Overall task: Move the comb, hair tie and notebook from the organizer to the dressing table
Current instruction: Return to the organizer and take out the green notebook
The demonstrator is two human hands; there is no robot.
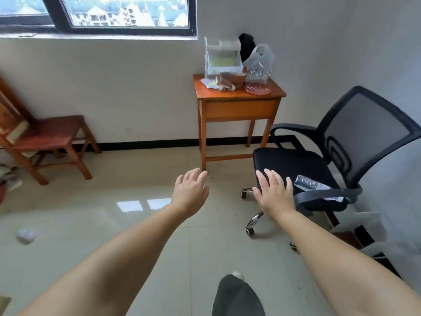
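A white organizer [222, 58] stands at the back of a small orange wooden dressing table [239, 106] against the far wall. A yellow-green flat item, maybe the notebook [222, 60], shows inside the organizer. I cannot make out the comb or the hair tie from here. My left hand [190, 190] and my right hand [274, 193] are stretched out in front of me over the floor, fingers spread, holding nothing. Both are well short of the table.
A black mesh office chair [319, 165] with a plastic bottle [312, 184] on its seat stands right of the table. Beside the organizer sit a clear plastic bag [259, 60], crumpled papers [218, 84] and a pink-based clear stand [258, 86]. A red wooden chair [45, 137] is at left.
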